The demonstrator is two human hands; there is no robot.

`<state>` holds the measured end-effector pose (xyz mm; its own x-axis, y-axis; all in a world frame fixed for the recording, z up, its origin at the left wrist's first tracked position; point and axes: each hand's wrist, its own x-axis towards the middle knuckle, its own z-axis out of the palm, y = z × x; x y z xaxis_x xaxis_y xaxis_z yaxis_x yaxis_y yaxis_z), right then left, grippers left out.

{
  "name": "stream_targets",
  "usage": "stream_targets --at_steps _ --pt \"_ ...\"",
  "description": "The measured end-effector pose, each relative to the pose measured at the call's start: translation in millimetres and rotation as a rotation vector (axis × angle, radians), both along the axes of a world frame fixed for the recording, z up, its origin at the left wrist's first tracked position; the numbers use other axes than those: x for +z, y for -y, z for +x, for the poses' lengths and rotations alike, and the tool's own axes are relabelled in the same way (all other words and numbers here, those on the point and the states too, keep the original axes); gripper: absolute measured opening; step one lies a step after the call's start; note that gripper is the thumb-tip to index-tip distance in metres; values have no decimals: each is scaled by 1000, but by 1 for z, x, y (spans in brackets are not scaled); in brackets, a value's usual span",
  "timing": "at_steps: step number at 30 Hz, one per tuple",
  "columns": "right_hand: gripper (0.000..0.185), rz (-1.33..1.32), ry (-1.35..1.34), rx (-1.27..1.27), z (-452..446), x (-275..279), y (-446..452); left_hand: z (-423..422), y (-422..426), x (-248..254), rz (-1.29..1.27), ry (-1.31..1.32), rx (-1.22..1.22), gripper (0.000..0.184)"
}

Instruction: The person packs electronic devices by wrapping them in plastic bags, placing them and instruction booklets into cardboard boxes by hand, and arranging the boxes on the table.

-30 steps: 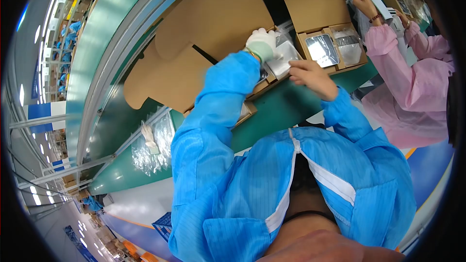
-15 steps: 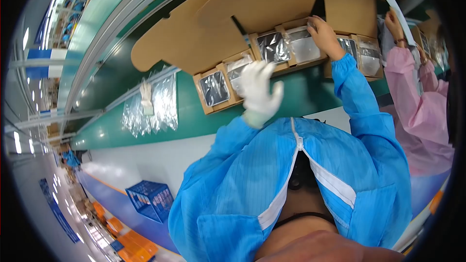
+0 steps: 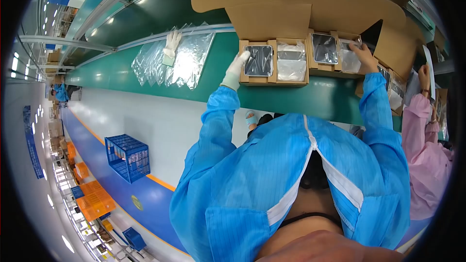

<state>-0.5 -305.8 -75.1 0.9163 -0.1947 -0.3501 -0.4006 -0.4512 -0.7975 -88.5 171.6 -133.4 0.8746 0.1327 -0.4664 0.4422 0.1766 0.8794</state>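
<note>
My left hand [image 3: 236, 72], in a white glove, grips the left wall of an open cardboard box [image 3: 274, 78] at its upper corner. Inside that box lie a dark flat device [image 3: 258, 61] in clear film and a white item [image 3: 291, 57] in a plastic bag. Bare, my right hand [image 3: 365, 59] has its fingers closed on the right edge of a second open cardboard box [image 3: 326, 70], beside the first. This one holds another dark device [image 3: 324, 48] and a bagged white item [image 3: 349, 58]. Some right fingertips are hard to make out.
Clear plastic bags [image 3: 187, 63] lie on the green bench [image 3: 109, 73] at the left, a white glove [image 3: 172, 43] on them. A third box [image 3: 398, 98] stands at the right, near a person's pink sleeve [image 3: 416, 111]. A blue crate [image 3: 128, 157] sits on the floor.
My left hand has gone from raised with spread fingers to the left box's side. That box now sits straight against the middle one. The view has swung; my right hand stays at the middle box.
</note>
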Motion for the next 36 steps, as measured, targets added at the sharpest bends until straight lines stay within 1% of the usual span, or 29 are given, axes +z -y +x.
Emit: stream_targets --at_steps 1,2,3,5,6,7,8,9,10,11,13,15,17,18,19,20,21,22,24,25,26,27,29,30,31,33,34,35,36 --pt "92 88 54 41 -9 1 -2 -3 6 18 -5 6 -2 75" --pt "87 109 80 109 -14 -10 7 -13 13 36 -157 47 16 72" --pt "87 102 77 109 -24 -5 3 -20 16 49 -308 85 36 70" --pt "79 480 -20 -62 -45 14 -15 -20 4 30 -260 82 51 67" --pt "71 511 -60 -76 -43 3 -9 -25 7 43 -289 112 43 67" --pt "71 510 -63 -71 -41 -1 -7 -28 9 53 -316 147 34 68" --pt "71 576 -62 -54 -42 -4 -5 -31 7 56 -316 145 40 68" --pt "71 640 -61 -35 -43 -5 -4 -34 5 58 -379 172 30 70" --pt "71 637 -65 -27 -47 4 -12 -36 3 62 -442 200 23 72" --pt "71 590 -80 -70 -53 13 -20 -40 2 66 -443 199 33 72" --pt "71 543 -108 -95 -49 13 -22 -51 1 79 -353 139 49 75" --pt "65 743 -266 10 -37 -6 -10 -60 -9 74 -306 144 55 79" --pt "59 697 -352 -5 -18 -7 -17 -69 -19 61 -365 130 49 82" --pt "58 635 -293 -26 -12 -16 -15 -71 -19 55 -367 171 57 85" --pt "57 573 -233 -34 -2 -27 -13 -72 -17 54 -330 187 70 82" --pt "54 727 -213 -46 -3 -31 -16 -75 -18 51 -306 181 111 80" --pt "51 713 -180 -36 3 -41 -10 -79 -20 49 -281 172 153 78" --pt "51 757 -231 -10 -1 -44 -11 -83 -16 61 -284 275 215 77" --pt "51 796 -276 8 -3 -37 -24 -86 -35 54 -239 306 257 77" --pt "48 777 -218 9 -15 -25 -40 -86 -42 51 -208 323 269 77" --pt "45 754 -156 3 -24 -17 -44 -84 -56 56 -112 209 236 76" --pt "45 745 -150 -10 -22 -22 -38 -78 -54 75 -246 252 255 74" --pt "46 773 -144 132 -9 -36 -32 -60 -62 76 -346 278 175 72" --pt "44 796 -143 31 -11 -34 -37 -46 -67 54 -338 284 130 72" --pt "44 791 -141 36 -14 -32 -38 -43 -60 51 -342 288 133 72" --pt "38 950 -243 -120 -21 -35 -39 -37 -50 47 -356 240 196 74" --pt "39 900 -163 -136 -19 -50 -31 -35 -52 43 -310 281 188 76" --pt "41 901 -137 -88 -23 -57 -27 -31 -69 22 -126 135 99 77" --pt "41 883 -93 -147 -17 -85 -9 -33 -69 26 -140 168 144 76"
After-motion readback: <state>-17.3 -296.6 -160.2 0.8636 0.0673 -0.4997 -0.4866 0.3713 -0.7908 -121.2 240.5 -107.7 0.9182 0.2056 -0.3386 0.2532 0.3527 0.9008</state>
